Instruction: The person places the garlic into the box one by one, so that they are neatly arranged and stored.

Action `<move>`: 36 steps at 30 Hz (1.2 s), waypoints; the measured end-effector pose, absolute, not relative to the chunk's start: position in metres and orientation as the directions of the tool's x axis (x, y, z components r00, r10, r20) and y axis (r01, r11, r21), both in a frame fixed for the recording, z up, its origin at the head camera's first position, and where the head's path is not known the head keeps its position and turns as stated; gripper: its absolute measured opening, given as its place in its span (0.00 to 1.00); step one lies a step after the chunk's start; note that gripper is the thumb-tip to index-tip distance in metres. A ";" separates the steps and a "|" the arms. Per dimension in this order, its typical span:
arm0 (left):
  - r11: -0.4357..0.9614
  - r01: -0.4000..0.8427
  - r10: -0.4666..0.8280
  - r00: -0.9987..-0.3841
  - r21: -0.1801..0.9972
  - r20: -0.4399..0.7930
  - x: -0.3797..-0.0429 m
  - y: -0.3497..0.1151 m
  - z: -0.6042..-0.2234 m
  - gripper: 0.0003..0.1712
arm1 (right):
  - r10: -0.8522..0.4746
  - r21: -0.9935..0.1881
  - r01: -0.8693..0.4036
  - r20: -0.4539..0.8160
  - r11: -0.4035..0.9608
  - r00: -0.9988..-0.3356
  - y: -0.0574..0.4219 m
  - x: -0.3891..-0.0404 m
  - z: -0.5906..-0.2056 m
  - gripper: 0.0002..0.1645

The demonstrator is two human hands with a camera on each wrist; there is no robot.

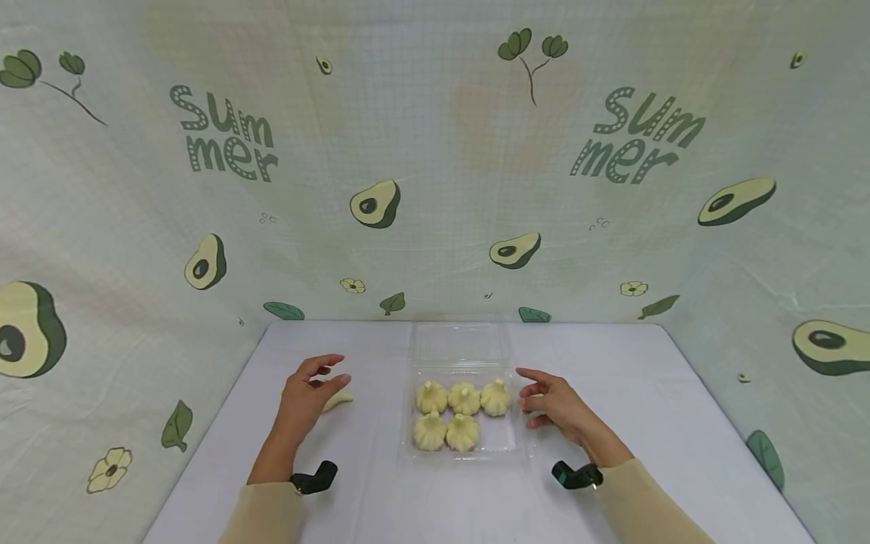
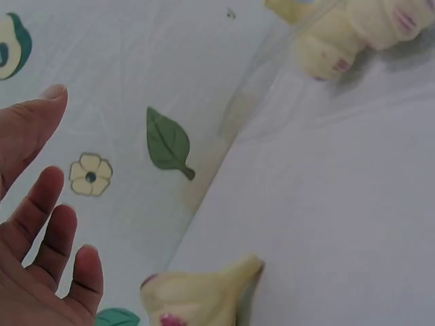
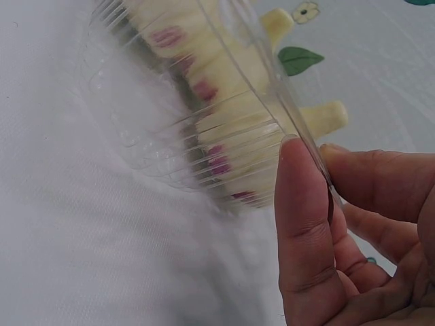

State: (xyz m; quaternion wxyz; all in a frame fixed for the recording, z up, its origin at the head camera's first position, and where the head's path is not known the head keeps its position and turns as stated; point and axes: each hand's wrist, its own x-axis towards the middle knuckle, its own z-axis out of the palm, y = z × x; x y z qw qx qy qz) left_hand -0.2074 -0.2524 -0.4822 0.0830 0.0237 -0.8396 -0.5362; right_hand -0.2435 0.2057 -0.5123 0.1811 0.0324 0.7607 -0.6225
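Observation:
A clear plastic container [image 1: 501,438] sits mid-table with its hinged lid [image 1: 457,341] laid back. Several garlic bulbs [image 1: 464,397] stand in it, three along the back and two in front, stems upward; bare floor shows at its front right. My right hand [image 1: 559,408] pinches the container's right rim [image 3: 304,136] between thumb and finger. To the left, my left hand [image 1: 309,394] hovers with parted fingers, holding nothing. Just beside and below it, another garlic bulb [image 2: 197,295] lies on the table, mostly hidden by the hand in the head view.
The white table [image 1: 584,355] ends at the back against a hanging cloth [image 1: 435,136] printed with avocados, leaves and lettering. The cloth also closes off both sides. Black wrist cameras [image 1: 316,477] are strapped near each sleeve.

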 end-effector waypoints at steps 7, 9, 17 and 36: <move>0.437 -0.055 -0.135 -0.991 0.898 0.005 -0.208 -0.283 -0.495 0.37 | -0.185 -0.936 0.273 -0.315 0.224 -0.931 0.205 -0.243 -0.512 0.45; 0.442 -0.080 -0.122 -0.992 0.894 -0.029 -0.208 -0.287 -0.500 0.39 | -0.181 -0.935 0.279 -0.320 0.219 -0.930 0.205 -0.243 -0.511 0.44; 0.460 -0.150 -0.062 -0.989 0.875 -0.137 -0.215 -0.296 -0.520 0.47 | -0.184 -0.935 0.270 -0.315 0.230 -0.931 0.206 -0.242 -0.511 0.44; 0.528 -0.132 -0.019 -0.989 0.839 -0.144 -0.226 -0.301 -0.537 0.44 | -0.180 -0.934 0.272 -0.316 0.231 -0.931 0.204 -0.241 -0.509 0.44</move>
